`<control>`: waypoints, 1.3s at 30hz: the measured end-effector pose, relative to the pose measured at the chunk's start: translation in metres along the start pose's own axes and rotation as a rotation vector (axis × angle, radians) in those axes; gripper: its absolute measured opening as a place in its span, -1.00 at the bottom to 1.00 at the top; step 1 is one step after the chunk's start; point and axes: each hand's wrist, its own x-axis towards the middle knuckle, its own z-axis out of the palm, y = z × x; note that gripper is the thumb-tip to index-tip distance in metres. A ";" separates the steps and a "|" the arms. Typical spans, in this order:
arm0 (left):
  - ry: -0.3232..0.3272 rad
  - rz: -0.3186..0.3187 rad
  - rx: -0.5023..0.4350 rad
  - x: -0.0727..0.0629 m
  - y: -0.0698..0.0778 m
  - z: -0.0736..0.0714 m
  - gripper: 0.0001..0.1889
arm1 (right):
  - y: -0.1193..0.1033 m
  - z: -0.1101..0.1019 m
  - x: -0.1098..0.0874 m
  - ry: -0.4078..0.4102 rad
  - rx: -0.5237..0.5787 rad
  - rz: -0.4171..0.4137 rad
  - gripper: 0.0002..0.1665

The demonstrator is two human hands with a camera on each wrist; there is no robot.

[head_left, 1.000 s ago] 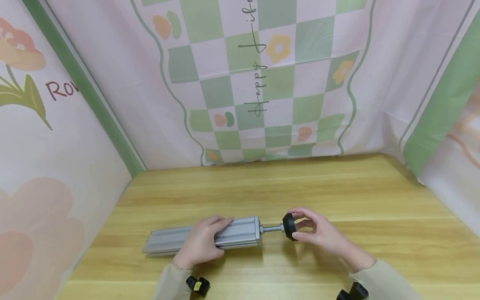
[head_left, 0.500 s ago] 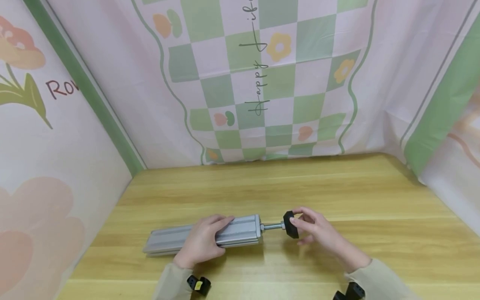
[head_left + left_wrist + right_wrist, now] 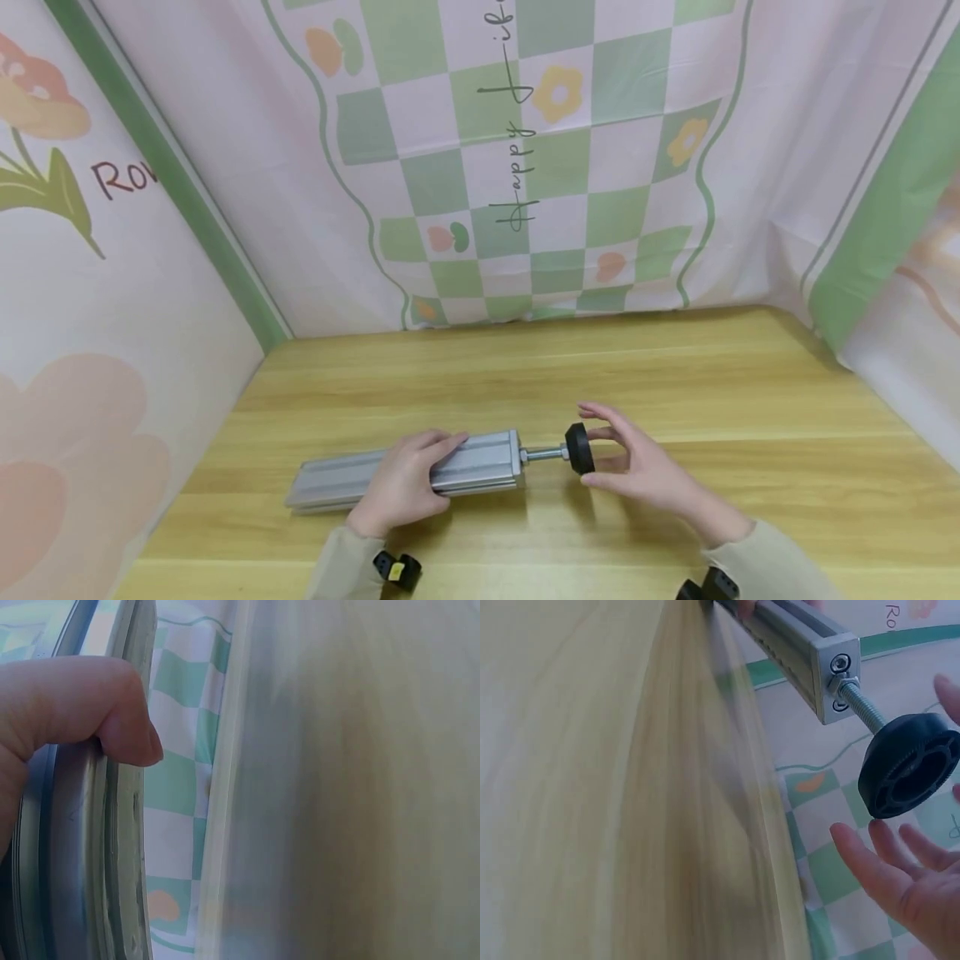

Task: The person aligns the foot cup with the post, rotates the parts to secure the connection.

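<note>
My left hand (image 3: 405,483) grips the silver aluminium profile (image 3: 480,461) around its middle, thumb along the near side. In the left wrist view, a gap shows between the profile and the tabletop. From its right end sticks a threaded rod (image 3: 543,454) with nuts, ending in a black levelling foot (image 3: 579,448). In the right wrist view, the foot's hollow ribbed underside (image 3: 919,769) shows, along with two screws in the end plate (image 3: 840,682). My right hand (image 3: 647,473) is spread loosely about the foot, one fingertip right at its rim.
The wood-grain table (image 3: 525,367) lies beneath. Behind it hangs a green checked cloth (image 3: 555,167), with printed cloth walls (image 3: 112,292) on the left and right. Black cameras (image 3: 397,571) sit on both wrists.
The right hand's fingers have shifted around the foot: the thumb has dropped from its face to the lower rim and the fingers have spread. The left hand and profile have hardly moved.
</note>
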 end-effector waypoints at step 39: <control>-0.024 -0.018 0.011 -0.001 0.003 -0.002 -0.16 | -0.005 -0.004 0.001 -0.074 0.185 0.206 -0.31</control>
